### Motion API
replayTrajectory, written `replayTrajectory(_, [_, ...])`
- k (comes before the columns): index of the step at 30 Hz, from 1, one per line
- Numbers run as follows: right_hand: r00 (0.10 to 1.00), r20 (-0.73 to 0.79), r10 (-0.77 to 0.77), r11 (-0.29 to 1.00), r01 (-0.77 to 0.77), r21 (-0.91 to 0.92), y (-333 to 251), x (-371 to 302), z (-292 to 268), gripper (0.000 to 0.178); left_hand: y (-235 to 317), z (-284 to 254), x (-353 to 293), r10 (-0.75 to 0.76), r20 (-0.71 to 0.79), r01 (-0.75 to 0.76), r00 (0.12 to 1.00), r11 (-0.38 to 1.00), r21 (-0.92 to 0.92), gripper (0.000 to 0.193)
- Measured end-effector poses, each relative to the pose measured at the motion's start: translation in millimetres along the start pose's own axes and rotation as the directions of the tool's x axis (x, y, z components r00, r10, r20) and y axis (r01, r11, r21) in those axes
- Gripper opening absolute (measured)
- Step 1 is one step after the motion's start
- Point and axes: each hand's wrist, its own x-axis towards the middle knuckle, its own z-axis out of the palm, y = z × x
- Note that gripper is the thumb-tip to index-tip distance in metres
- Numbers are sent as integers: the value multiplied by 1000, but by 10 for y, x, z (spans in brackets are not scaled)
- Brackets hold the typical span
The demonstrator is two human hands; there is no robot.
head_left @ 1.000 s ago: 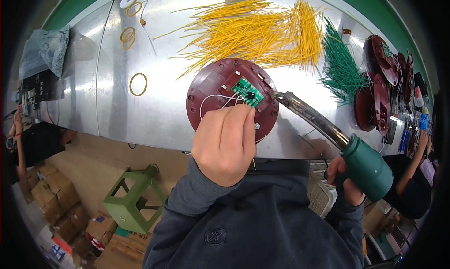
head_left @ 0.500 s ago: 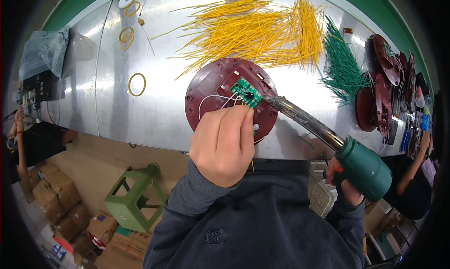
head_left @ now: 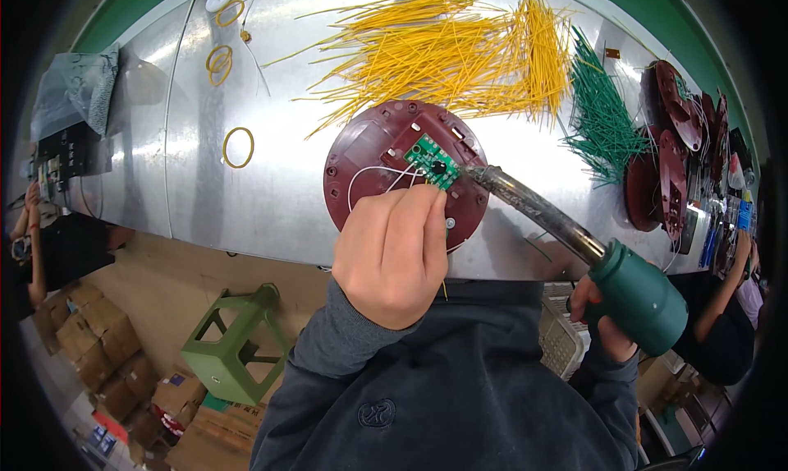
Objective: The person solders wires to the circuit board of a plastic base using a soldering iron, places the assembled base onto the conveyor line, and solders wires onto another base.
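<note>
A round maroon plastic shell (head_left: 349, 142) lies on the metal bench in front of me, with a small green circuit board (head_left: 432, 160) on it. White wires (head_left: 361, 171) run over the shell to the board. My left hand (head_left: 392, 253) is closed in a pinch at the board's near edge; a thin yellow wire (head_left: 445, 290) pokes out below it, and its pinched part is mostly hidden by the fingers. In my right hand (head_left: 599, 311) is a soldering gun (head_left: 640, 298) with a green body. Its tip reaches the right edge of the board; whether it touches cannot be made out.
Beyond the shell lie piles of yellow wires (head_left: 427, 56) and green wires (head_left: 603, 114). More maroon shells (head_left: 644, 188) are stacked at right. Yellow rings (head_left: 239, 147) and a bagged item (head_left: 78, 93) lie left. A green stool (head_left: 234, 340) stands below the bench. Other people work at both sides.
Almost nothing differs; the left hand and the soldering gun have shifted very slightly to the right, and both holds are the same.
</note>
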Motion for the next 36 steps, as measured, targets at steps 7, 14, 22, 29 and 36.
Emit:
replayTrajectory(7, [964,-229,134,909,-28,415,75,-109,101,37,-7,-3,-7,0,3,0,1000,1000,4,12])
replayTrajectory(14, [985,-145,93,932,-35,360,-31,0,79,38,-20,-1,-7,36,17,-36,999,999,6,18])
replayTrajectory(22, [974,-155,163,967,-127,222,-90,22,92,32,6,-5,-9,-12,24,12,1000,1000,17,12])
replayTrajectory(29, [979,-68,191,894,-144,424,41,-46,27,52,2,-8,8,11,19,-11,1000,1000,11,13])
replayTrajectory(36, [994,-77,74,826,-17,564,209,33,39,54,-16,-49,26,75,90,-67,993,994,-87,17])
